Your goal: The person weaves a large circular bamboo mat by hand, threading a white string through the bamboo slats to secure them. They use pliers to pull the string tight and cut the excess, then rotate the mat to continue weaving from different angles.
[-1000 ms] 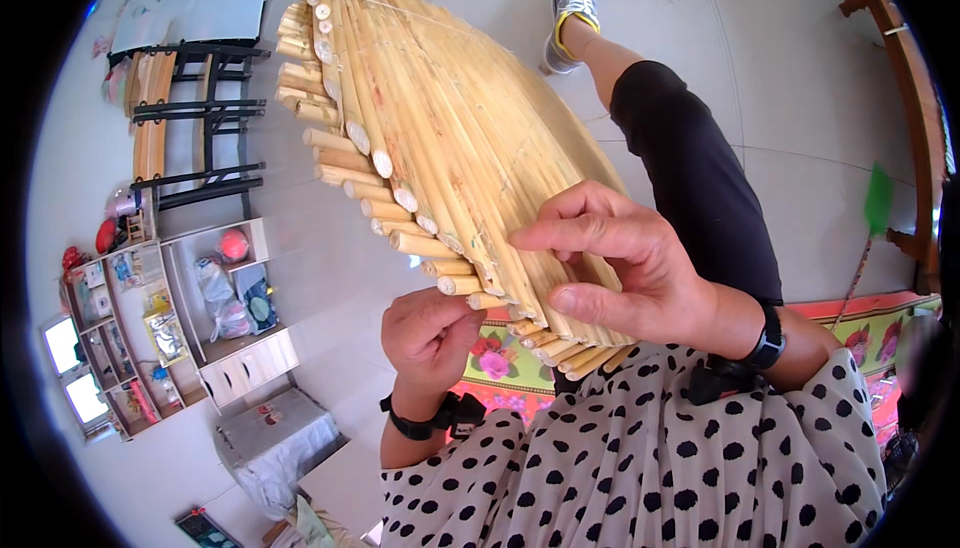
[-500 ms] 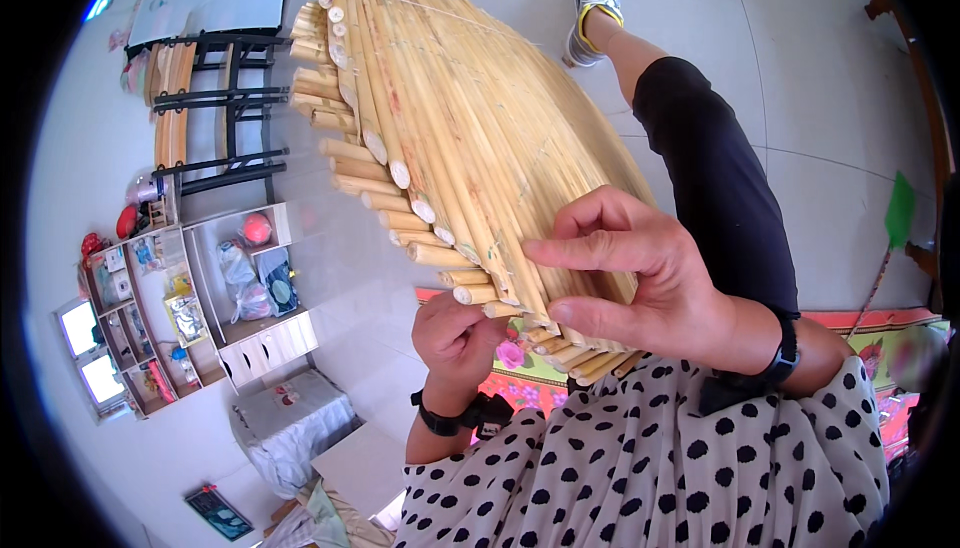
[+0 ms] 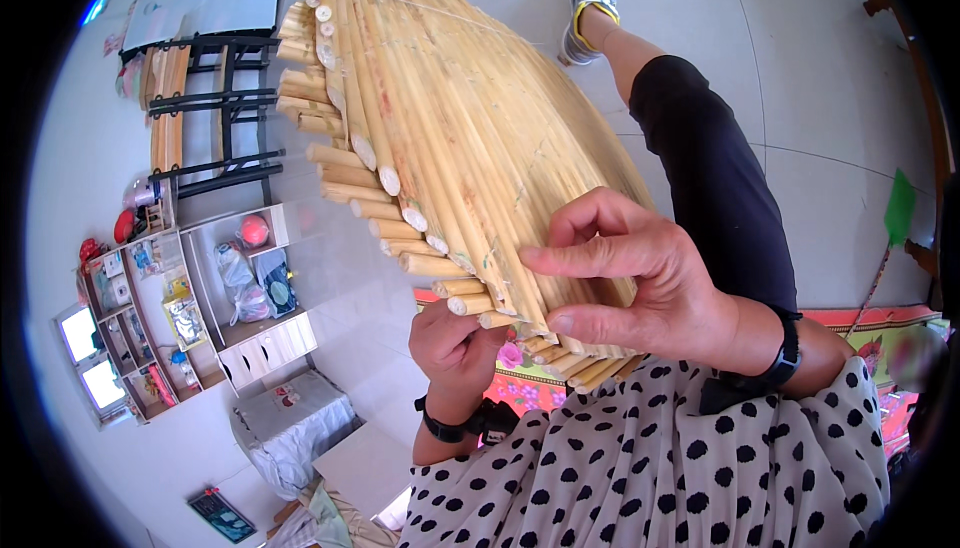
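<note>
We observe a large rounded mat of pale straw-coloured reed stalks bound side by side [image 3: 470, 138], held up in front of the person and tilted away over the black-trousered leg [image 3: 715, 178]; its near edge lies at the hands, its far edge reaches toward the top of the view. The right hand [image 3: 640, 283] grips that near edge from the right, thumb below and fingers spread over the stalks. The left hand [image 3: 455, 343] is curled under the stepped stalk ends at the lower left edge, touching them; we cannot tell what its fingers pinch. Each wrist bears a black band; a black-dotted white garment [image 3: 650, 458] fills the foreground. On the left stands a white shelf unit holding small coloured articles [image 3: 190, 298]; beyond it, a black metal rack [image 3: 215, 108]; a grey and yellow shoe [image 3: 590, 3] rests on the pale tiled floor [image 3: 830, 78].
</note>
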`<action>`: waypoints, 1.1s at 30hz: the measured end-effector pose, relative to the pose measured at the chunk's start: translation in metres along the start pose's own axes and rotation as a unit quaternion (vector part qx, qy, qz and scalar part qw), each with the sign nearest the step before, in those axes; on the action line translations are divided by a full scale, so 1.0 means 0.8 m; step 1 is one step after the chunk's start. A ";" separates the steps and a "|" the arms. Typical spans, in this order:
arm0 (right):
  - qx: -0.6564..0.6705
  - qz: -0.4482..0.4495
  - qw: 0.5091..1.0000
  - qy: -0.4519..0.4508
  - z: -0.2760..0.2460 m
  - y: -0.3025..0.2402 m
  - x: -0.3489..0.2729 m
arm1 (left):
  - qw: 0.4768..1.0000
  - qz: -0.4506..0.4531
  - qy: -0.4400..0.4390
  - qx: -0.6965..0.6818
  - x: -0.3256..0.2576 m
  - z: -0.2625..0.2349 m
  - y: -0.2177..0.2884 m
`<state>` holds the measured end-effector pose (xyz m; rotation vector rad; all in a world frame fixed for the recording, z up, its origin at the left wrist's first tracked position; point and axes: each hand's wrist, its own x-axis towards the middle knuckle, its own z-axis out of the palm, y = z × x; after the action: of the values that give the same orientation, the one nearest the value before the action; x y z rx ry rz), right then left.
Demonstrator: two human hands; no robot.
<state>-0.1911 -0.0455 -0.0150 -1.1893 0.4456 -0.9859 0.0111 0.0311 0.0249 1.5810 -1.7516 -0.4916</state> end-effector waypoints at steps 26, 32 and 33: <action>0.031 -0.034 0.999 0.010 -0.001 0.005 0.003 | 1.000 -0.006 0.011 -0.011 0.005 0.002 0.010; 0.034 -0.030 0.999 0.009 -0.004 0.002 0.004 | 1.000 -0.014 0.009 0.006 0.009 0.003 0.014; 0.031 -0.028 0.999 0.007 -0.004 0.002 0.004 | 1.000 -0.015 0.009 0.004 0.009 0.003 0.014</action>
<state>-0.1911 -0.0499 -0.0173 -1.1442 0.3913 -1.0506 0.0018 0.0257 0.0327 1.6134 -1.7207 -0.4833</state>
